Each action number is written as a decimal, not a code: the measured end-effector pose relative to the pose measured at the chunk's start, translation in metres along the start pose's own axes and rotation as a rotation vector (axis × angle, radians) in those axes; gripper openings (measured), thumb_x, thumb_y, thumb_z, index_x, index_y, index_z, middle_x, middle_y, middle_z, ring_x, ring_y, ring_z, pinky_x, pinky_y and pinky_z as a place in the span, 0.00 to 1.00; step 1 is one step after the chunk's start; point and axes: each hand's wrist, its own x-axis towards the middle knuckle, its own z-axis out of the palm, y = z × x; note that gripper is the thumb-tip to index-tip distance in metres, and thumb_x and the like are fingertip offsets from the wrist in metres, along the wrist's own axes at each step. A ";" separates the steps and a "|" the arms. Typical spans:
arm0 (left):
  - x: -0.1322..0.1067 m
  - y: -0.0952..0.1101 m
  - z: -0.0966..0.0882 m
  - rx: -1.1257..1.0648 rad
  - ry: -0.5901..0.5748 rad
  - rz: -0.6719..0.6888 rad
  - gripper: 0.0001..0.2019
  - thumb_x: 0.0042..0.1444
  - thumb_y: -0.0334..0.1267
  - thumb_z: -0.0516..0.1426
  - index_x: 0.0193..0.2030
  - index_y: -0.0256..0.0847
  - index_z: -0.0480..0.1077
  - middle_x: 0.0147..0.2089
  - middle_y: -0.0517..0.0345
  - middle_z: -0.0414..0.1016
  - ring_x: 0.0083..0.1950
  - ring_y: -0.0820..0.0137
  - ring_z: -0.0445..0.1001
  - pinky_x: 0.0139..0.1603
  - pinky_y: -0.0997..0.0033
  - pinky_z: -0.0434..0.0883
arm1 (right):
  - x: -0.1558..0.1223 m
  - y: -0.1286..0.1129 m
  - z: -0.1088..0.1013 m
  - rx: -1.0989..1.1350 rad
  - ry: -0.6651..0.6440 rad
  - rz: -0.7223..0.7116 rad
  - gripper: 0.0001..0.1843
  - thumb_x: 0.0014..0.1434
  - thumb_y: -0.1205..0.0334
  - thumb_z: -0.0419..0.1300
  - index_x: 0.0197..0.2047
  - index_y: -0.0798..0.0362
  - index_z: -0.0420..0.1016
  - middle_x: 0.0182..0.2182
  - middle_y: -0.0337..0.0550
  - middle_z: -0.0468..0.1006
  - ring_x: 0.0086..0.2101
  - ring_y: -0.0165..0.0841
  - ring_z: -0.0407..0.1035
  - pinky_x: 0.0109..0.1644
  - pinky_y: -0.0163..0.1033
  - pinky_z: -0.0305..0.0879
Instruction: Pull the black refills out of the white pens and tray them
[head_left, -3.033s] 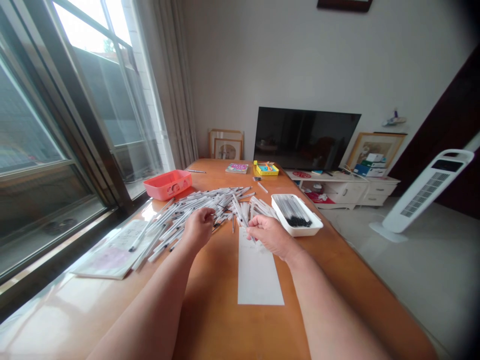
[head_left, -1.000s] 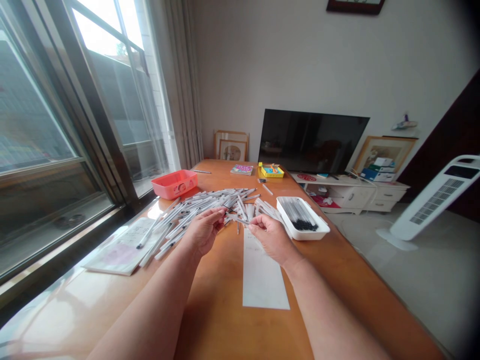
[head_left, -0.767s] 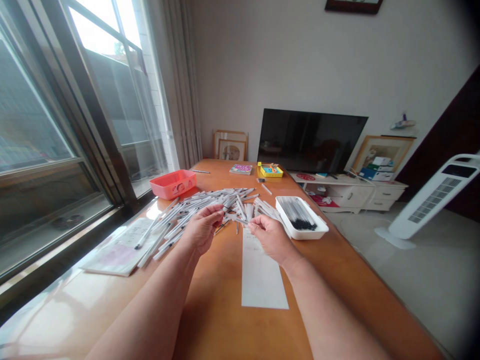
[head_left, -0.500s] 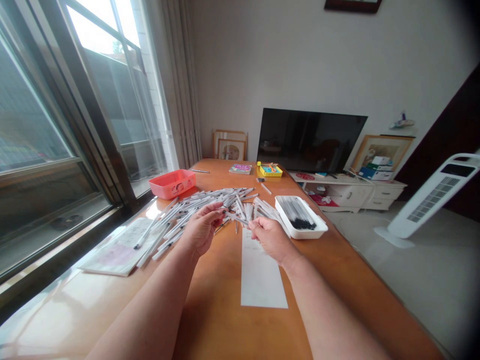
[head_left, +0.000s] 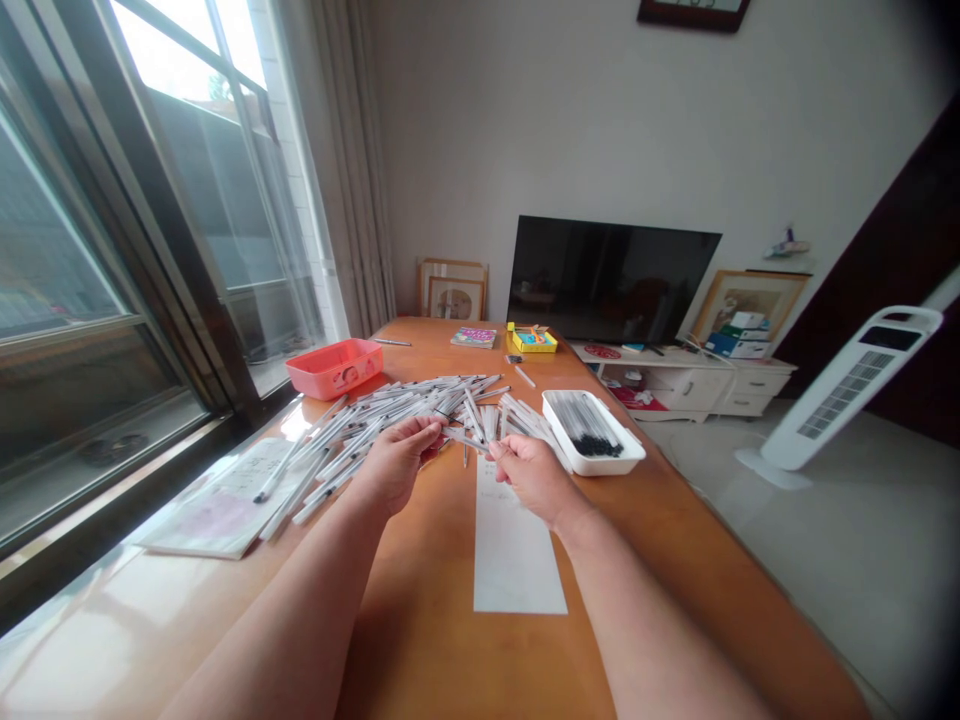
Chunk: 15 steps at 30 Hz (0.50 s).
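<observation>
Between my two hands a pen [head_left: 466, 439] with a clear barrel lies nearly level above the table. My left hand [head_left: 401, 458] pinches its left end, where something thin and dark shows near the fingertips. On the other end, the thumb and fingers of my right hand [head_left: 534, 476] are closed. Beyond and left of my hands spreads a big heap of clear pens [head_left: 375, 415], many with black tips. To the right stands a white tub [head_left: 611, 466] filled with clear tubes with black ends. A white paper strip [head_left: 517, 560] lies below my right hand.
A red plastic box [head_left: 334, 370] stands at the far left of the wooden table [head_left: 420, 620]. A booklet [head_left: 210, 510] lies under some pens. Farther back are a magazine [head_left: 473, 338] and a yellow box [head_left: 535, 343]. A tower fan [head_left: 855, 390] stands on the floor at right.
The view has shifted slightly, so everything sits a little farther left. Both hands keep their hold on the pen, with little visible change between them.
</observation>
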 end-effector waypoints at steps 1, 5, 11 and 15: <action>0.000 0.000 0.000 -0.004 0.001 -0.010 0.17 0.45 0.44 0.70 0.40 0.39 0.78 0.36 0.54 0.77 0.37 0.70 0.72 0.40 0.71 0.66 | 0.000 -0.001 0.000 -0.001 0.000 0.003 0.23 0.63 0.41 0.55 0.28 0.52 0.68 0.22 0.36 0.67 0.22 0.28 0.55 0.25 0.36 0.51; -0.001 -0.002 -0.001 0.036 0.075 -0.062 0.19 0.48 0.51 0.69 0.40 0.40 0.76 0.37 0.53 0.77 0.36 0.70 0.72 0.38 0.70 0.67 | -0.001 -0.004 0.000 -0.011 0.001 0.002 0.22 0.63 0.42 0.55 0.28 0.52 0.67 0.22 0.35 0.66 0.22 0.27 0.55 0.25 0.35 0.50; -0.002 -0.003 0.001 0.018 0.044 -0.006 0.17 0.47 0.48 0.70 0.29 0.37 0.72 0.27 0.59 0.72 0.28 0.76 0.65 0.34 0.74 0.63 | -0.001 -0.001 0.002 -0.025 -0.001 -0.004 0.22 0.64 0.43 0.55 0.29 0.52 0.69 0.22 0.35 0.66 0.22 0.27 0.56 0.25 0.35 0.52; -0.002 0.002 0.002 -0.074 -0.011 -0.031 0.17 0.47 0.42 0.70 0.41 0.37 0.77 0.38 0.53 0.78 0.37 0.71 0.73 0.43 0.71 0.68 | 0.001 0.002 0.002 0.017 -0.001 0.023 0.24 0.64 0.42 0.54 0.26 0.53 0.68 0.25 0.39 0.71 0.22 0.27 0.57 0.26 0.36 0.53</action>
